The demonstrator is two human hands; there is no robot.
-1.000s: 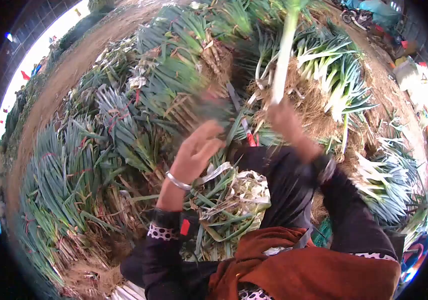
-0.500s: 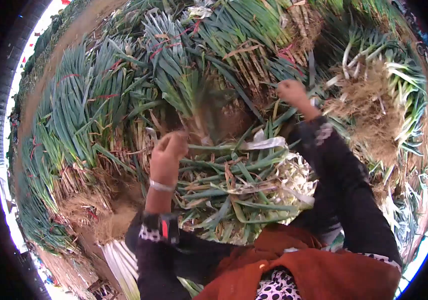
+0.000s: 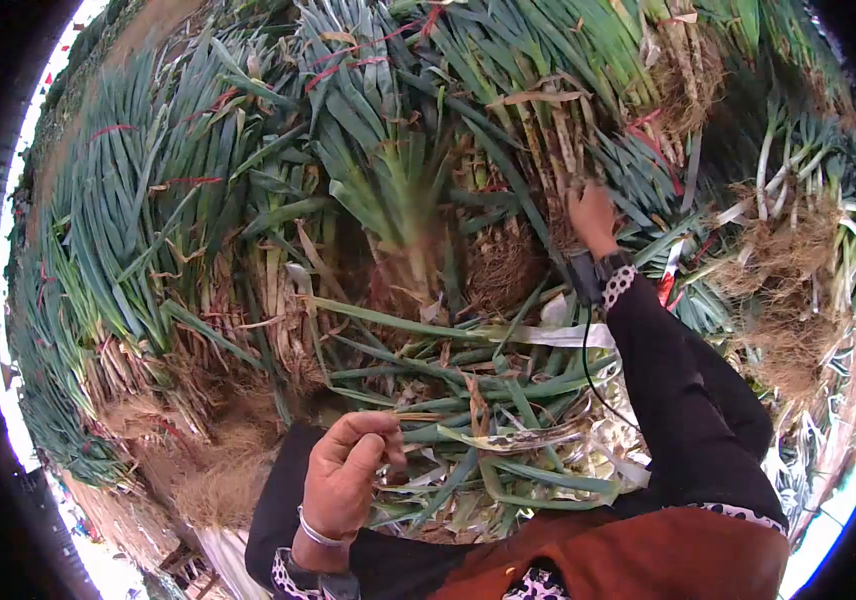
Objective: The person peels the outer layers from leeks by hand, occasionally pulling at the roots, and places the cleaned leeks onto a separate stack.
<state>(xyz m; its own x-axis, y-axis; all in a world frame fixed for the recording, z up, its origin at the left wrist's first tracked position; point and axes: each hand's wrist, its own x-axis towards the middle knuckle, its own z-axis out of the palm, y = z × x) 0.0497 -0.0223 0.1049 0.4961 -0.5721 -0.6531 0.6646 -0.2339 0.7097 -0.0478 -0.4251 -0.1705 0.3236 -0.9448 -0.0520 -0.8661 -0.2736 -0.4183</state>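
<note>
My left hand (image 3: 346,475), with a white bracelet at its wrist, is closed over the lower middle, thumb and fingers curled together. Its fingertips are blurred, and whatever they pinch is too small to make out. Farther out, my right hand (image 3: 593,217) rests closed at the lower stalks of a green onion bundle (image 3: 543,130); its fingertips are partly hidden against them. Between the hands lie loose green leaves (image 3: 458,385) and a white strip (image 3: 553,335). Another bundle (image 3: 388,180), tied with red string, lies above my left hand.
Tied onion bundles (image 3: 138,190) fill the left side, their brown roots (image 3: 223,480) toward me. More onions with matted roots (image 3: 788,250) lie at the right. A thin dark cord (image 3: 588,375) hangs below my right wrist. Pale leaf scraps (image 3: 588,440) lie near my lap.
My left hand has come down toward my lap. My right hand now meets the stalks of the upper bundle. The view has shifted, and the onions appear larger.
</note>
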